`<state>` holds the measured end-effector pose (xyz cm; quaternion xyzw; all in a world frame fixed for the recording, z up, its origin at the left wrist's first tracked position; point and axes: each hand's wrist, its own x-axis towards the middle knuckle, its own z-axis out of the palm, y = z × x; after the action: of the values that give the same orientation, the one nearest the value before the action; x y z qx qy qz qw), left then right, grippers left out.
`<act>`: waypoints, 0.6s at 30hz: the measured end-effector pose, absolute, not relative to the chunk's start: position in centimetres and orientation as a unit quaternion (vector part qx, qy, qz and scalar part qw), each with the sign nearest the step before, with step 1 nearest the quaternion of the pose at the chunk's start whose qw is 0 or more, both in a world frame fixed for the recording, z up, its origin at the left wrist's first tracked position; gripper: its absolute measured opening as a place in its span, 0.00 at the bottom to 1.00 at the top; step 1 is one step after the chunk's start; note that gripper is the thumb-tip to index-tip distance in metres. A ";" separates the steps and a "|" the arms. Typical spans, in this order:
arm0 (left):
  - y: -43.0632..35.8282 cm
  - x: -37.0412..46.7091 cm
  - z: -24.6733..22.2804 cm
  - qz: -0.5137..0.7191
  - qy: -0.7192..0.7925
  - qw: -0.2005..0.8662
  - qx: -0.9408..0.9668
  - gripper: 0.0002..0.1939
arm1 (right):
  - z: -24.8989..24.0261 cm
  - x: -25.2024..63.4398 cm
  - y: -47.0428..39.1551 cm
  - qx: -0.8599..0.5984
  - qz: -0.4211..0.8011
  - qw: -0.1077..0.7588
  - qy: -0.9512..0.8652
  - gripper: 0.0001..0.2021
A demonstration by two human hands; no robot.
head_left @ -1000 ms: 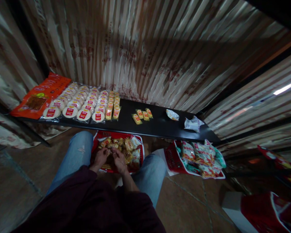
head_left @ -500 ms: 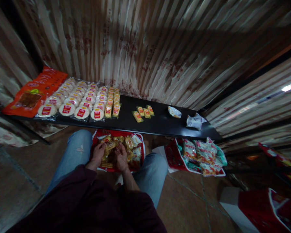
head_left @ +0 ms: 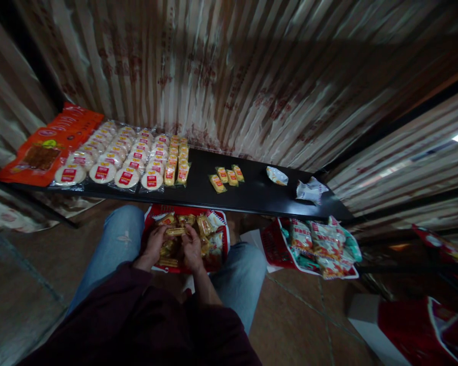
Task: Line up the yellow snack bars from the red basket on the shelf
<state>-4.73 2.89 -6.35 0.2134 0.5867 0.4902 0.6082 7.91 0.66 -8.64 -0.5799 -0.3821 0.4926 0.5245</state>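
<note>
Over the red basket (head_left: 225, 223) between my knees, my left hand (head_left: 154, 245) and my right hand (head_left: 192, 247) pinch the two ends of a small yellow wrapped snack (head_left: 175, 232). It lies level between them, turned edge-on. Beneath and around it, the basket holds several more yellow snack packets (head_left: 205, 225) and white packets. On the black shelf (head_left: 198, 173) ahead, similar yellow packets (head_left: 171, 170) stand in two rows at the right of the round white wrapped crackers (head_left: 126, 177). A loose group of yellow packets (head_left: 227, 176) lies farther right.
An orange bag (head_left: 46, 150) rests at the shelf's left end. White packets (head_left: 312, 191) lie toward its right end. Another red basket (head_left: 273, 239) with white and green packets stands on the floor at right, and a red-and-white box (head_left: 397, 317) beyond it. Striped curtain (head_left: 213, 76) hangs behind.
The snack between my hands has turned from its broad face to its narrow edge. Both hands stay over the basket, and the view has shifted slightly.
</note>
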 end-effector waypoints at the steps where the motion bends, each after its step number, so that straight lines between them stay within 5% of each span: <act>1: 2.9 -4.7 -6.2 0.486 0.586 0.616 0.202 0.15 | -8.6 8.0 0.7 -0.579 0.493 0.531 -0.374 0.23; 18: 2.8 -4.3 -6.1 0.488 0.588 0.620 0.180 0.07 | -8.3 8.6 1.4 -0.609 0.481 0.549 -0.309 0.23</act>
<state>-4.32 2.82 -6.07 0.1802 0.5879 0.4877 0.6197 8.60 1.39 -8.25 -0.6092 -0.3089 0.4812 0.5495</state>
